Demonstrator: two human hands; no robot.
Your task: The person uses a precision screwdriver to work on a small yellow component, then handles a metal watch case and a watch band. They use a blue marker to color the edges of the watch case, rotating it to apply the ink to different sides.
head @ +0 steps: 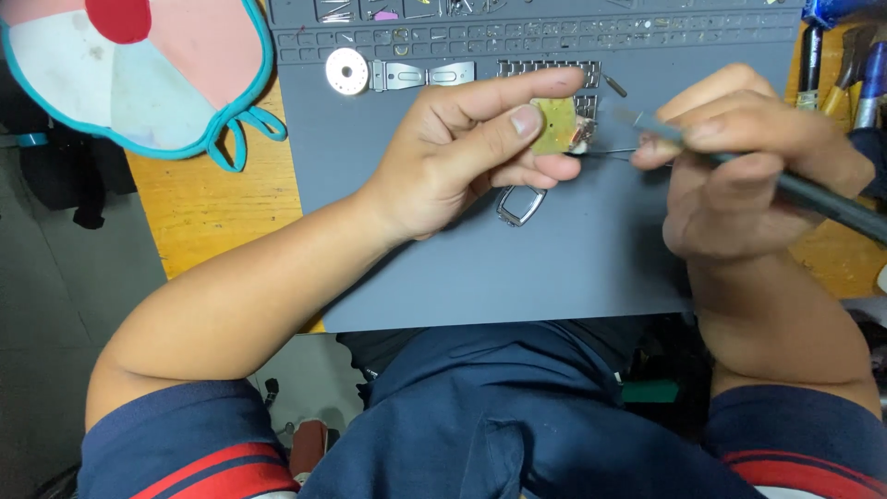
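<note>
While looking down from the head camera: left hand [462, 152] pinching a small square brass-coloured plate [555, 125] between thumb and forefinger, holding it above the grey work mat [573, 268] on the wooden tabletop [217, 199]. Grip clenched on the plate, flat face turning up toward the camera, no clear long axis, right edge pointing at the other hand. Right hand [739, 176] gripping a slim dark tool [795, 189] like a pen, fingers closed round it. Tool's long axis running from lower right up to the left, thin tip [605, 152] reaching in just beside the plate's lower right corner; contact too small to tell. Plate lying left of the tool tip, nearer the left hand.

Resting on the mat: an empty metal watch case [520, 204] just below the left fingers, a round disc [347, 71], a clasp piece [420, 75] and a bracelet section [548, 67] along the top. Pastel fan [139, 74] lying off the mat, upper left.
</note>
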